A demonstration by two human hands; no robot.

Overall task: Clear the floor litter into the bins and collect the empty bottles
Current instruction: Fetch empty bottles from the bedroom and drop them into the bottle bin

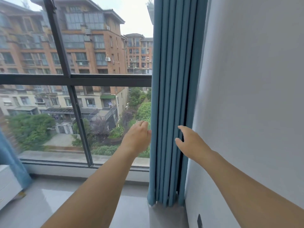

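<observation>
No litter, bin or bottle is in view. I face a large window with both arms stretched forward. My left hand [137, 137] is at the left edge of a gathered blue curtain [171, 96], fingers loosely curled, touching or almost touching the fabric. My right hand [191, 142] is at the curtain's right side, fingers spread apart, beside the white wall. Neither hand holds anything that I can see.
The window's dark frame [72, 79] crosses at mid-height. A grey tiled sill or floor [65, 199] lies below the glass. A second blue curtain [11, 162] hangs at the far left over a white cabinet [6, 186]. The white wall [255, 96] fills the right, with a dark socket [199, 221].
</observation>
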